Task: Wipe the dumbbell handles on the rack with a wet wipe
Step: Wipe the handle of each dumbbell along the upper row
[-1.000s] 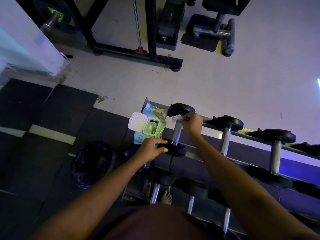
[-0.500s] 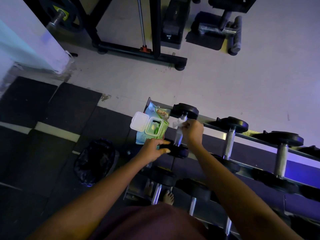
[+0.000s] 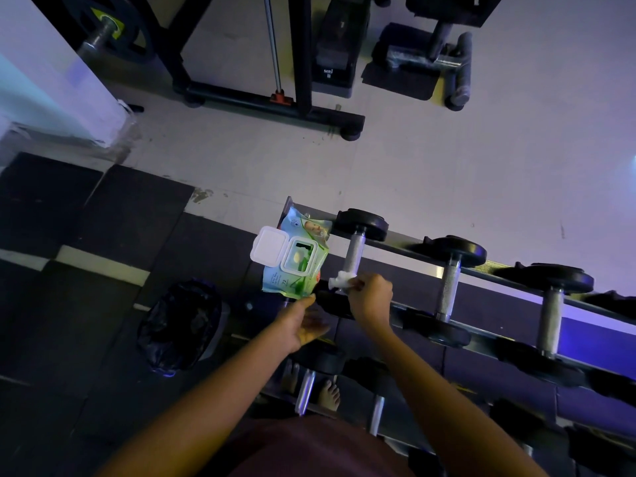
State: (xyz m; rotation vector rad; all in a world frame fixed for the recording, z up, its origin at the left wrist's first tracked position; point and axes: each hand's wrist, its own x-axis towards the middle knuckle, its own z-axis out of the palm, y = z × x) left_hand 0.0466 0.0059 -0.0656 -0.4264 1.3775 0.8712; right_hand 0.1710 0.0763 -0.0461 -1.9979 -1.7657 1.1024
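A dumbbell rack [image 3: 430, 266] runs from centre to right with black dumbbells on two tiers. The leftmost top dumbbell [image 3: 359, 223] has a grey handle [image 3: 353, 253]. My right hand [image 3: 370, 297] pinches a crumpled white wet wipe [image 3: 339, 280] against the near end of that handle. My left hand [image 3: 303, 325] hovers just left of the dumbbell's near weight, palm partly up, fingers apart, holding nothing. A green wipes packet [image 3: 296, 259] with its white lid flipped open lies on the rack's left end.
Two more top-tier dumbbells [image 3: 451, 270] [image 3: 550, 304] sit to the right. A black bin bag [image 3: 179, 325] stands on the dark mat at left. My bare feet [image 3: 327, 390] show under the rack. Gym machines [image 3: 303, 80] stand on the pale floor beyond.
My right hand slid the wipe from the far end of the handle down to its near end. My left hand let go of the near weight and drew back, opening.
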